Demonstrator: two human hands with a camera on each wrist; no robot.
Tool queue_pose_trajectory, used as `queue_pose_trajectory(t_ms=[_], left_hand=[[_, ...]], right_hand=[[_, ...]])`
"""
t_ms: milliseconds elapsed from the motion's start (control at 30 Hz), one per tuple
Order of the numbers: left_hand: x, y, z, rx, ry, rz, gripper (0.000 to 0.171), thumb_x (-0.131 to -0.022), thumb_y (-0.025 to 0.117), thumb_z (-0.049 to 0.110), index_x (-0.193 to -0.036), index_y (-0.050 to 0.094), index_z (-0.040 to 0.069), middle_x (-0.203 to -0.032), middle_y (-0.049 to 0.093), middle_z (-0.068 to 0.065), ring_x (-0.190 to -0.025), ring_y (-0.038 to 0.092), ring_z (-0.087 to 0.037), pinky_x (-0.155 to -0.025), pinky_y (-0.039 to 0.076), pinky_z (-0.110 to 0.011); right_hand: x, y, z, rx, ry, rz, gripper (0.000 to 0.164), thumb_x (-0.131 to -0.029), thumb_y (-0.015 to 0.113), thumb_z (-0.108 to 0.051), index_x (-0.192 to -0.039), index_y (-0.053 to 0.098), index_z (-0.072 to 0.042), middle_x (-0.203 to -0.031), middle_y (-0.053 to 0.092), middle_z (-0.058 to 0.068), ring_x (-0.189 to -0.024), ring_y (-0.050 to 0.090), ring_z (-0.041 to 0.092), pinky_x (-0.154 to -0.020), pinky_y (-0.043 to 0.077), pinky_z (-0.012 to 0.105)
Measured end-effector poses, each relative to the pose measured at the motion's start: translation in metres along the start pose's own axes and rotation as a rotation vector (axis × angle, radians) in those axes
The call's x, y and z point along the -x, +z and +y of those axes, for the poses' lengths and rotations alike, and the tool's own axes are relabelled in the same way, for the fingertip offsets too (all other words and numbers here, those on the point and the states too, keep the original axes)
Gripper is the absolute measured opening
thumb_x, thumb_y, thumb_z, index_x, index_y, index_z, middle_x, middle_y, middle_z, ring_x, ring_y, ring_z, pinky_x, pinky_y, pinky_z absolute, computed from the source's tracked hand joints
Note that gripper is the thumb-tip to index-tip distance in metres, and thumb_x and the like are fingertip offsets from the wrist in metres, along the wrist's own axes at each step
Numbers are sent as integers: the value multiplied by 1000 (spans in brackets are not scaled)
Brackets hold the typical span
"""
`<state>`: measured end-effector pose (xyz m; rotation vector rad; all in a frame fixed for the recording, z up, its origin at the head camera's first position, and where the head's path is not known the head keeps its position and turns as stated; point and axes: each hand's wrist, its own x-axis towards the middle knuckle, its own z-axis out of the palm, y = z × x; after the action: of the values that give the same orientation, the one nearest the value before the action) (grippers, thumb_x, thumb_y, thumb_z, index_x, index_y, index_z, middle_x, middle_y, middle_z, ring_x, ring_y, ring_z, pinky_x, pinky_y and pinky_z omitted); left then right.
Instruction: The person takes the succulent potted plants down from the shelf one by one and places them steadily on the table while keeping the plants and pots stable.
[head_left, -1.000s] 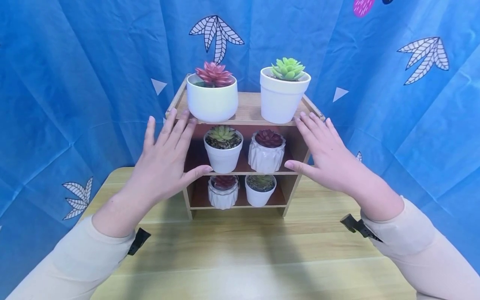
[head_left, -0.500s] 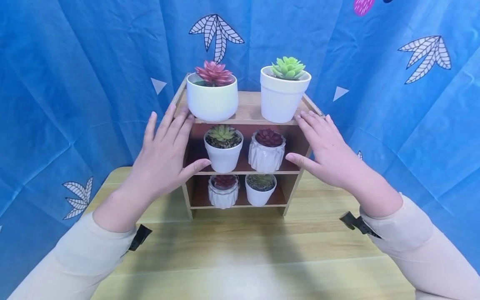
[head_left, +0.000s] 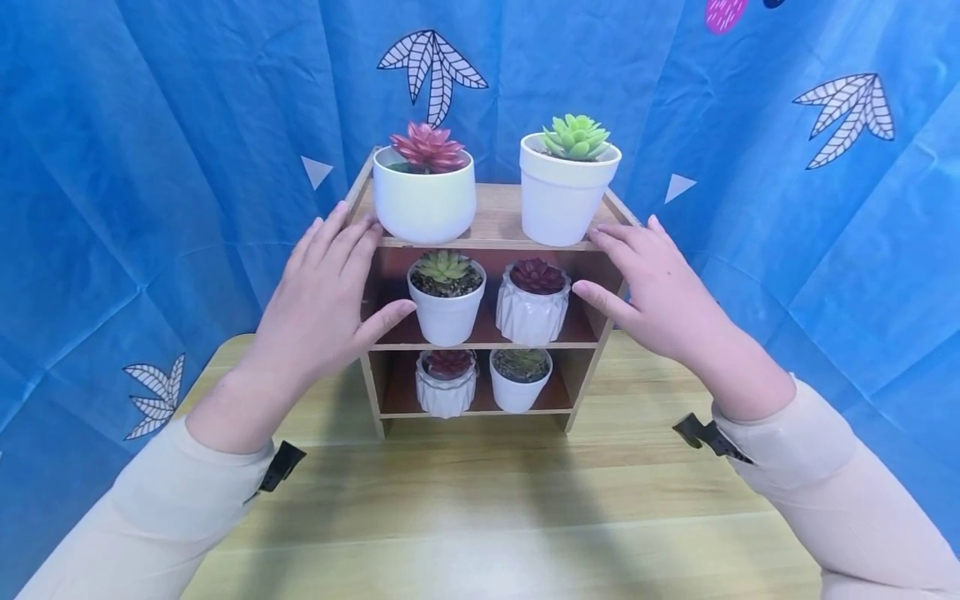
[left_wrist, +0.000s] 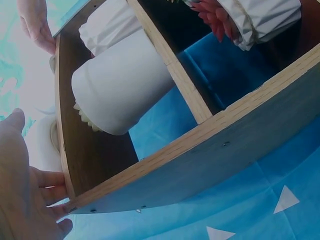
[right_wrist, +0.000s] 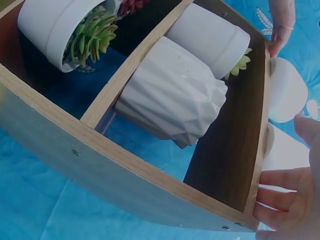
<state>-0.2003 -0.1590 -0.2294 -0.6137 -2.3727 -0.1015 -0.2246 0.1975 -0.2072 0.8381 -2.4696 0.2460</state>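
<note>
A small wooden shelf [head_left: 498, 218] stands on the table with potted succulents on its levels. My left hand [head_left: 311, 300] rests its fingertips at the top left corner, thumb spread before the front. At the top right corner, the fingers of my right hand [head_left: 663, 292] touch the edge, as the right wrist view shows too. On top sit a round white pot [head_left: 424, 200] with a red succulent and a tapered white pot [head_left: 566, 200] with a green one. The middle level holds a green succulent's pot [head_left: 447, 312] and a faceted pot [head_left: 532, 312]; neither hand holds a pot.
On the lowest level are another faceted pot [head_left: 446, 392] and a smooth white pot [head_left: 519, 392]. The wood-grain table [head_left: 480, 508] extends in front of the shelf. A blue patterned curtain [head_left: 247, 125] hangs behind and at both sides.
Both hands have shifted slightly upward against the shelf's top corners, and the left fingers have drawn closer together. The shelf and pots stay in place.
</note>
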Motion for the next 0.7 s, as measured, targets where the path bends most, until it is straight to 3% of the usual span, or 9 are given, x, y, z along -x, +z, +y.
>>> queue_pose_trajectory(t_ms=[367, 700], left_hand=[[-8, 1, -6, 60, -17, 53, 76, -84, 55, 54, -136, 41, 1, -135, 44, -16, -135, 25, -29, -108, 24, -49], [-15, 4, -8, 66, -25, 48, 75, -85, 53, 55, -136, 41, 1, -135, 45, -17, -133, 27, -31, -107, 25, -50]], right_hand=[[-5, 0, -1, -6, 10, 18, 62, -89, 55, -44, -133, 46, -2, -133, 48, 16, -129, 36, 34, -112, 8, 47], [-9, 2, 2, -6, 21, 22, 61, -89, 54, -45, -133, 46, -2, -133, 47, 16, -130, 35, 33, -112, 9, 46]])
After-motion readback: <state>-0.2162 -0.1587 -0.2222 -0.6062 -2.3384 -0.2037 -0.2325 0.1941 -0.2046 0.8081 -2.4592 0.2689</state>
